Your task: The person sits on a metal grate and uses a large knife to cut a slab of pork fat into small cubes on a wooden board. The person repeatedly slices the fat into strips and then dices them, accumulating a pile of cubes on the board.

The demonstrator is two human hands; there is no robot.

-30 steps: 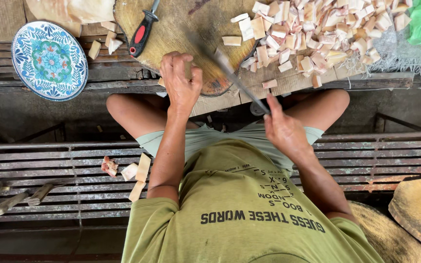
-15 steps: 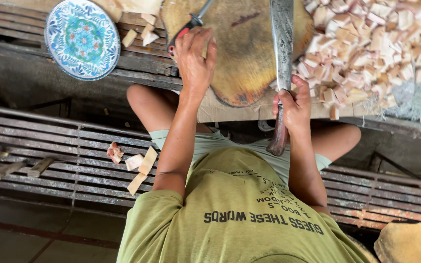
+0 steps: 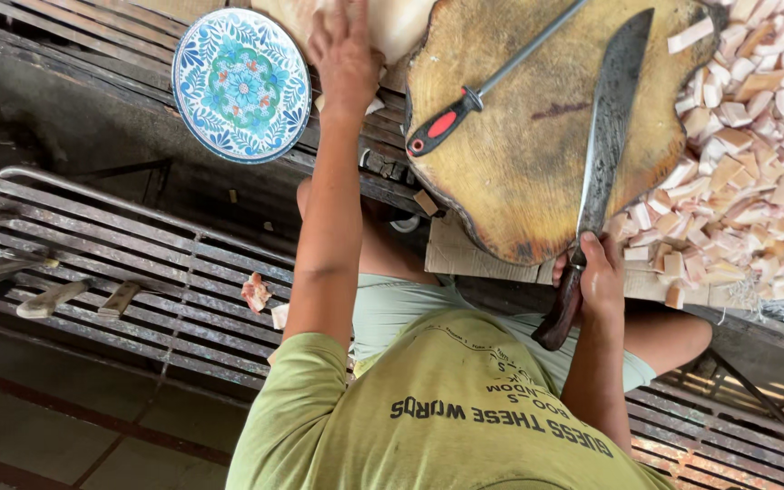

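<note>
Our right hand (image 3: 602,272) is wrapped tight around the dark wooden handle of a cleaver (image 3: 602,154), whose long, worn steel blade lies flat across the chopping block (image 3: 519,181). That block is a thick round slab of wood, its face scarred and stained yellow-brown, resting at the edge of the desk (image 3: 465,259). Our left hand (image 3: 348,54) reaches far forward, fingers spread and pressed flat on a pale, smooth lump of white material (image 3: 401,25); whether it grips the lump we cannot tell. One honing steel (image 3: 487,83) with a red-and-black handle lies on the block, well apart from the cleaver. To the right of the block sits a heap of many small pale cubes (image 3: 746,163), rough-cut and cream to tan. To the left of our left arm rests one round ceramic plate (image 3: 241,83), glazed with blue and green floral patterns. Below, two small pale scraps (image 3: 263,299) lie on a rusty slatted metal bench (image 3: 138,263).
</note>
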